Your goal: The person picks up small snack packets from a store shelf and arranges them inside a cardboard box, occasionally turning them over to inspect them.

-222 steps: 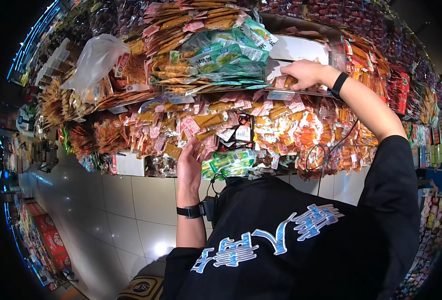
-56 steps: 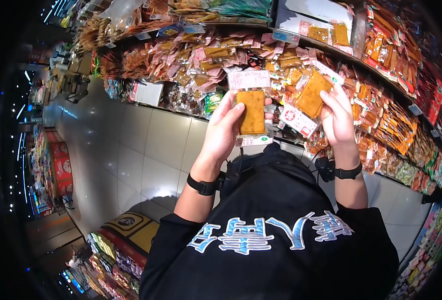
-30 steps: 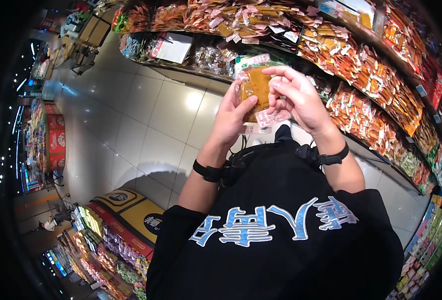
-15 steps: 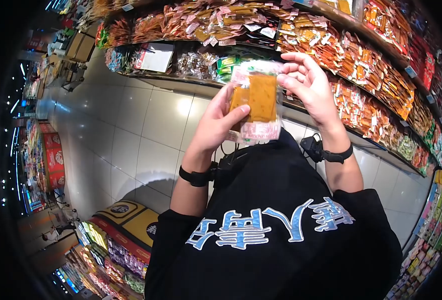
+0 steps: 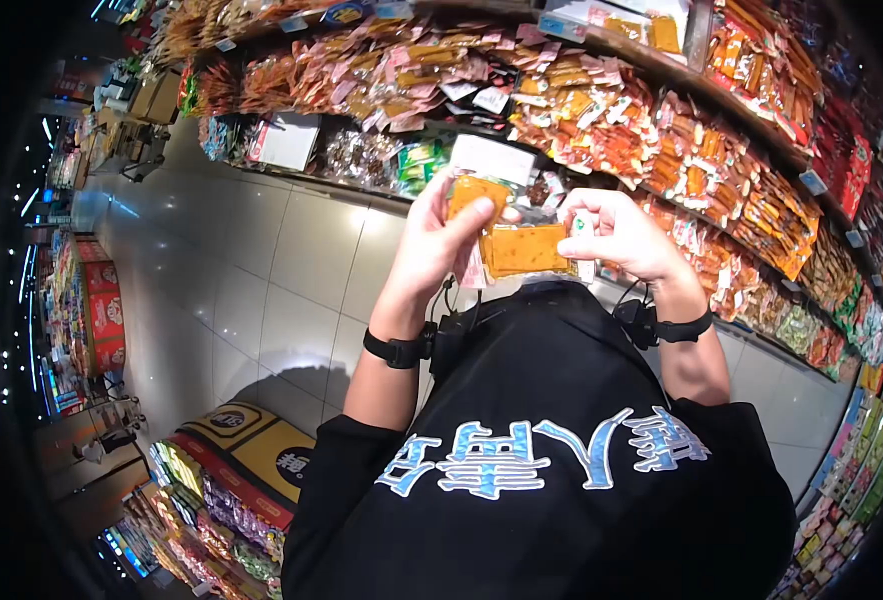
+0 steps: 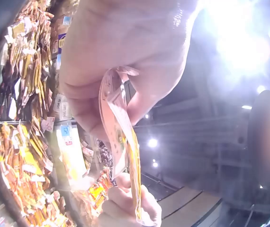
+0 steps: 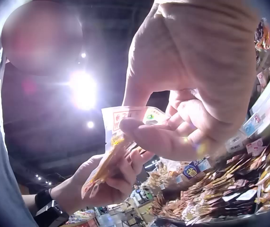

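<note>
Head view: my L hand (image 5: 432, 245) has a narrow grip, thumb pressed on the face of the upper pkt (image 5: 479, 197), a clear wrapper w/ a flat orange-brown slab inside. The lower pkt (image 5: 527, 250), same sort, lies crosswise just below it, btwn my two hands. My R hand (image 5: 622, 238) pinches its far end, thumb on the wrapper, fingers curled in. A pink label (image 5: 472, 268) hangs under my L palm. Both pkts are up in front of my black shirt (image 5: 552, 400), which has blue-&-white lettering. Black wristbands on both wrists. Beyond the pkts, shelf rows of bagged snacks (image 5: 602, 120), w/ green pkts (image 5: 420, 165) & a white card (image 5: 287, 140) on the lower level. Pale floor tiles (image 5: 252, 240) to the L, plus a yellow-&-red display (image 5: 252, 450) at bottom L.

L wrist view: pkts seen nearly edge-on, one end inside my L hand's curled grip; R fingers at the bottom end. Can't tell the two pkts apart here. Shelf rows to one side, bright ceiling lights (image 6: 244, 49) on the other.

R wrist view: R thumb & fingers close on a printed end (image 7: 125, 115) w/ red characters & a green mark. L hand is just beyond, fingers round the orange part. A boxy device (image 7: 52, 213) sits at my L wrist.
</note>
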The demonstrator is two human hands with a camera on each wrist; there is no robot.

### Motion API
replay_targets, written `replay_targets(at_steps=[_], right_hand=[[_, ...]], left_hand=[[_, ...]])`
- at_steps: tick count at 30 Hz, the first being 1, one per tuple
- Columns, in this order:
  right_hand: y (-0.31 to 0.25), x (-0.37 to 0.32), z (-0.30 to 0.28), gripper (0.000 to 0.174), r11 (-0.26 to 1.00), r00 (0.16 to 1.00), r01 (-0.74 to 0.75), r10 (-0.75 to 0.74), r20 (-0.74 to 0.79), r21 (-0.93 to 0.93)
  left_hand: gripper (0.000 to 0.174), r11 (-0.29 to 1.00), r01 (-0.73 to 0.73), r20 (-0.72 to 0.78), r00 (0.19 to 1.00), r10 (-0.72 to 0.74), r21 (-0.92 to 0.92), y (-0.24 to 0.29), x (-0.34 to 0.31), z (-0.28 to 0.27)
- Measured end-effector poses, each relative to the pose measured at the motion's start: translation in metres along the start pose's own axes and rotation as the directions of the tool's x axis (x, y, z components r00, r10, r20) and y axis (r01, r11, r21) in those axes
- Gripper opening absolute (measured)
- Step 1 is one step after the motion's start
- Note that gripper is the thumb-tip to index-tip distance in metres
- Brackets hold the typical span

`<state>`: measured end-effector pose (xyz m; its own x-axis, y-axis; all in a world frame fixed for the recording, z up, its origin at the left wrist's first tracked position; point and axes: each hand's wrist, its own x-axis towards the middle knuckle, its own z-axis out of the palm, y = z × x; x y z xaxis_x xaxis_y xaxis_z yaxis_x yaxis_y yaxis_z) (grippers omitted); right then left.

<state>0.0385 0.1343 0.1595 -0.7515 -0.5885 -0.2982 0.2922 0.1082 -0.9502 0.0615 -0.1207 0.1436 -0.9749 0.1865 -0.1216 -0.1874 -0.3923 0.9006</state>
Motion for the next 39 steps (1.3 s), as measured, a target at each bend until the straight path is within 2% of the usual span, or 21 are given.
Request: replay_targets(at_steps=[1, 2, 3, 5, 7, 9, 12, 15, 16, 20, 23, 30, 34, 39], right_hand=[[0.003, 0.001, -0.006, 0.019, 0.999, 0.999, 0.024, -0.023, -0.022, 0.046], [0.008, 0.002, -0.019, 0.015, 0.988, 0.995, 0.091, -0.085, -0.052, 0.123], [0.01, 0.002, -0.033, 0.012, 0.967, 0.986, 0.159, -0.145, -0.085, 0.197], [0.009, 0.001, -0.057, 0.011, 0.922, 0.982, 0.184, -0.155, -0.11, 0.341], [-0.003, 0.0, -0.064, 0.011, 0.915, 0.971, 0.223, -0.179, -0.157, 0.335], [0.004, 0.008, -0.07, 0.012, 0.896, 0.961, 0.265, -0.213, -0.179, 0.358], [0.005, 0.016, -0.067, 0.018, 0.923, 0.952, 0.285, -0.241, -0.188, 0.259], [0.003, 0.023, -0.065, 0.023, 0.928, 0.961, 0.268, -0.241, -0.132, 0.259], [-0.001, 0.023, -0.064, 0.03, 0.938, 0.966, 0.254, -0.236, -0.102, 0.236], [-0.009, 0.031, -0.063, 0.035, 0.934, 0.965, 0.262, -0.251, -0.075, 0.242], [-0.019, 0.042, -0.061, 0.035, 0.933, 0.972, 0.234, -0.214, -0.102, 0.275], [-0.031, 0.089, -0.057, 0.03, 0.939, 0.948, 0.258, -0.201, -0.247, 0.226], [-0.036, 0.129, -0.052, 0.017, 0.942, 0.897, 0.28, -0.188, -0.401, 0.187], [-0.05, 0.163, -0.044, 0.017, 0.941, 0.808, 0.284, -0.131, -0.574, 0.184]], left_hand=[[0.043, 0.999, -0.007, -0.06, 0.998, 0.004, -0.039, -0.002, 0.005, 0.003], [0.041, 0.999, -0.013, -0.064, 0.998, 0.015, 0.035, -0.003, 0.014, 0.008], [0.043, 0.985, -0.088, -0.191, 0.98, 0.059, -0.146, -0.003, 0.022, 0.014], [0.045, 0.979, -0.033, -0.06, 0.998, 0.022, -0.202, 0.004, 0.025, 0.024], [0.046, 0.988, -0.024, 0.038, 0.999, 0.03, -0.152, 0.0, 0.034, 0.038], [0.049, 0.993, -0.038, 0.03, 0.999, 0.042, -0.116, -0.002, 0.041, 0.055], [0.051, 0.994, -0.106, -0.038, 0.994, 0.105, -0.022, -0.003, 0.052, 0.07], [0.049, 0.983, -0.169, -0.13, 0.979, 0.16, -0.066, -0.001, 0.064, 0.073], [0.049, 0.987, -0.145, -0.131, 0.982, 0.134, -0.075, 0.003, 0.066, 0.071], [0.048, 0.971, -0.073, -0.094, 0.994, 0.053, -0.225, 0.008, 0.082, 0.06], [0.048, 0.968, -0.029, -0.064, 0.998, 0.013, -0.251, 0.013, 0.099, 0.049], [0.047, 0.974, 0.047, 0.045, 0.998, -0.038, -0.222, 0.039, 0.149, 0.014], [0.045, 0.994, 0.036, 0.105, 0.994, -0.025, -0.106, 0.046, 0.178, -0.014], [0.038, 0.975, 0.112, 0.12, 0.989, -0.09, -0.192, 0.071, 0.208, -0.045]])
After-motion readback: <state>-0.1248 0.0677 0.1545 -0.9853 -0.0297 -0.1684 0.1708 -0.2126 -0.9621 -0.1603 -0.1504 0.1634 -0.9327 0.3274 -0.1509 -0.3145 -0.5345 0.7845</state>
